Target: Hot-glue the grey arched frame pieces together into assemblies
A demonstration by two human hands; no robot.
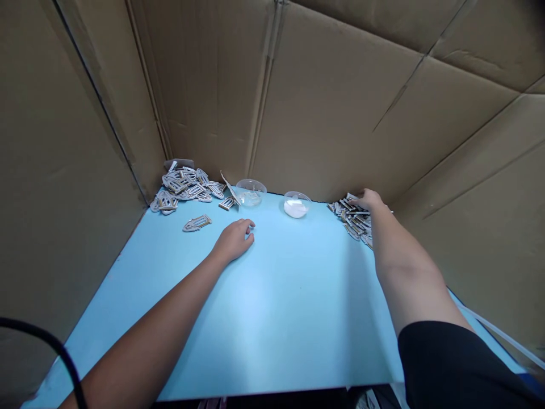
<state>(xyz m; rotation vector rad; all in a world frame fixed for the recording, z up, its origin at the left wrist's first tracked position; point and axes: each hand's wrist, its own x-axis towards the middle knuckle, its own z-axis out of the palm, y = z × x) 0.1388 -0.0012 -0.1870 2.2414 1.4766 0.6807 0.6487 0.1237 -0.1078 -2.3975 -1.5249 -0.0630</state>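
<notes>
My left hand rests over the blue table with its fingers loosely bent and apart, holding nothing. Close by to its left lies a single flat white-and-gold cut-out piece with a pointed, window-like shape. At the far right, my right hand reaches onto a pile of similar pieces. Its fingertips touch the top of that pile, but they are too small and partly hidden to show a grip. A second pile of these pieces lies in the far left corner.
Two clear plastic tubs stand at the back: one with clear contents, one with something white. A small card leans near the left tub. Cardboard walls enclose the blue table. A black cable curves at lower left.
</notes>
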